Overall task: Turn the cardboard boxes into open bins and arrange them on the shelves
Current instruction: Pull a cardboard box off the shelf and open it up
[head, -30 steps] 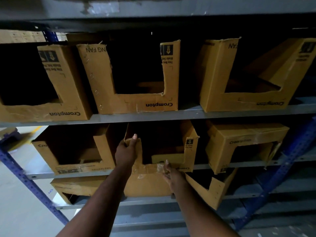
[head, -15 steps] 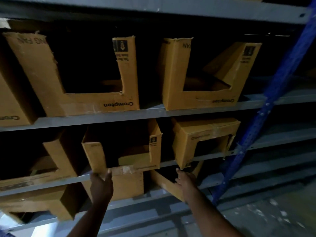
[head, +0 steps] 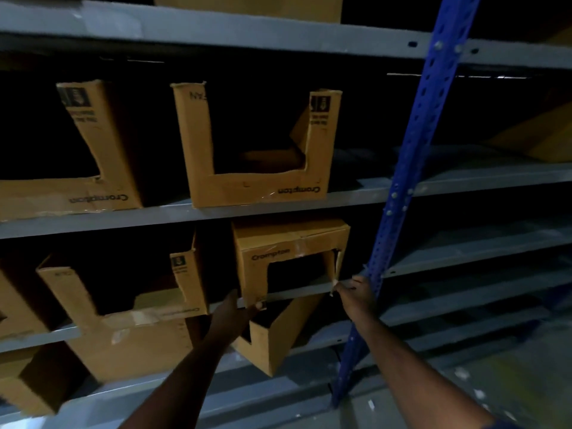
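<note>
Crompton box [head: 288, 243] sits on the middle shelf [head: 297, 294]. The left hand [head: 238, 308] grips its lower left corner and the right hand [head: 356, 289] pinches the right corner, just beside the blue upright [head: 399, 193]. A cut bin [head: 188, 286] stands close on the left.

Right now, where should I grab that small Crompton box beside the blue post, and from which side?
From the front, by its two lower front corners, where the left hand and right hand grip the Crompton box. Its cut-out leaves thin side strips, the right one torn, and the blue post crowds its right side, so probably hold low and draw it out.
</note>
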Demonstrator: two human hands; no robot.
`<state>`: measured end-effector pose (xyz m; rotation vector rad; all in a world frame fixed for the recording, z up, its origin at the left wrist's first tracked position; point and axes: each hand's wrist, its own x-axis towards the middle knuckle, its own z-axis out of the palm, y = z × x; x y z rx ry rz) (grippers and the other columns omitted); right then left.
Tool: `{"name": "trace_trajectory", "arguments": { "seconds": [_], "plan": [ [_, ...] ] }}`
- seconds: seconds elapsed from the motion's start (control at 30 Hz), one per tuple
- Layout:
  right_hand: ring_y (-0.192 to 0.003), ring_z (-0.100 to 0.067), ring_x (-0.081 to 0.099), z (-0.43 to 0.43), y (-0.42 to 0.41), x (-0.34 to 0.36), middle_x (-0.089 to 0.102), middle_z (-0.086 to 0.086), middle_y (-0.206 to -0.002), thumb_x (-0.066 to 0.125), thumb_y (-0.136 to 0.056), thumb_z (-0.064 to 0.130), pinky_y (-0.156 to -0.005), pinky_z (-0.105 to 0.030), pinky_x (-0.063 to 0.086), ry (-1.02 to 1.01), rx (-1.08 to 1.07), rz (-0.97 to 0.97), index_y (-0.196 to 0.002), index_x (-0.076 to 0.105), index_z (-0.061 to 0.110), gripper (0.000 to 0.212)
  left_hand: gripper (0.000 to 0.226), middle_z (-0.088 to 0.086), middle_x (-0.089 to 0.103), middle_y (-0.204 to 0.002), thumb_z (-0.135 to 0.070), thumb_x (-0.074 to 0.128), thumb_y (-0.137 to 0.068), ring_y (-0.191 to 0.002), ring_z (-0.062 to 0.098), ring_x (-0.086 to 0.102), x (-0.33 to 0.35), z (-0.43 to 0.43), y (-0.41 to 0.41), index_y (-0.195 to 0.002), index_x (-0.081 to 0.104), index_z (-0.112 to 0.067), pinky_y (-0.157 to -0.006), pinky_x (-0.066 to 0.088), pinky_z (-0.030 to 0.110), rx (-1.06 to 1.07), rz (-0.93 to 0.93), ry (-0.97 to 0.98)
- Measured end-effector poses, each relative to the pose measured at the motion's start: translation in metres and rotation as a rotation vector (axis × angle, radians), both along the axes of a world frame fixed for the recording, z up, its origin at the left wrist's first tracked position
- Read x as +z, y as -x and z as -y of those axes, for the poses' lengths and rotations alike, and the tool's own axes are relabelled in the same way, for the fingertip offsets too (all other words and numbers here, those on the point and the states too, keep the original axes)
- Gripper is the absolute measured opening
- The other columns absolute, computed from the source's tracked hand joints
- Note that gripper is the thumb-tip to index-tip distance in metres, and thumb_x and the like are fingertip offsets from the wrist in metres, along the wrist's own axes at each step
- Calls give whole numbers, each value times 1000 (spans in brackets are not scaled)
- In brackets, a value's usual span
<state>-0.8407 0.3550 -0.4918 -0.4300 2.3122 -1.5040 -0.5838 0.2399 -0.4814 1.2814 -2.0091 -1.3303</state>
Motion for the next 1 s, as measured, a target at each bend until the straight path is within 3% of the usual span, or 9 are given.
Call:
{"name": "trace_trajectory", "arguments": {
  "seconds": [0.07,0.17,0.27,0.37,0.43,0.53,0.63,0.83,1.0],
  "plan": [
    [-123,-28,56,4,14,4,56,-8,-135,81,-81,32,-98,-40,49,8,51,-41,-138,47,10,70,74,-2,59,-131,-43,75,-84,-112,20,64,8,-1,18,-145,38,-25,-92,56,44,45,-73,33],
    [-132,-32,48,17,29,18,46,-10,-148,80,-82,37,-101,-46,48,14,113,-62,-149,35,13,84,92,7,54,-137,-39,79,-81,-111,29,64,16,2,45,-152,23,-22,-83,59,41,172,-93,37],
    [-132,-34,49,33,39,25,49,-10,-145,76,-86,36,-100,-45,49,-22,201,-40,-150,34,13,80,91,11,55,-138,-38,79,-82,-115,33,62,12,9,55,-151,24,-17,-79,60,42,294,-67,102],
    [-116,-33,59,44,44,18,62,-7,-118,71,-91,35,-96,-47,51,-51,296,-23,-118,54,19,36,82,9,58,-131,-36,77,-85,-97,23,65,4,14,59,-148,31,-12,-64,54,26,297,-35,110],
    [-109,-29,62,47,44,9,64,-6,-109,70,-92,35,-93,-45,51,-31,326,-19,-111,56,18,29,72,3,58,-123,-32,75,-87,-87,12,61,-6,16,57,-145,36,-13,-61,48,19,291,-41,122],
    [-101,-26,64,47,43,6,65,-3,-102,72,-90,36,-88,-43,53,2,330,-65,-111,57,16,33,59,1,62,-122,-29,72,-89,-92,11,64,-16,15,54,-139,42,-16,-65,47,18,302,-22,173],
    [-94,-24,66,45,40,4,65,-1,-96,81,-79,43,-83,-45,57,12,304,-74,-105,58,17,43,68,-4,55,-121,-34,73,-89,-84,3,56,-14,3,59,-143,37,-13,-63,45,17,332,-50,142],
    [-79,-18,67,22,23,-15,67,4,-89,72,-44,80,-68,-45,60,-29,231,-84,-95,57,27,75,69,3,56,-116,-35,81,-81,-100,25,64,-24,-29,52,-129,35,-15,-72,52,34,539,-103,184],
    [-78,-22,65,-16,-4,-15,63,0,-89,76,-69,39,-74,-47,58,-73,172,-102,-86,55,30,28,67,10,55,-118,-22,84,-78,-104,26,57,-29,-72,42,-125,39,-10,-79,54,46,630,-130,217]
  ]
}}
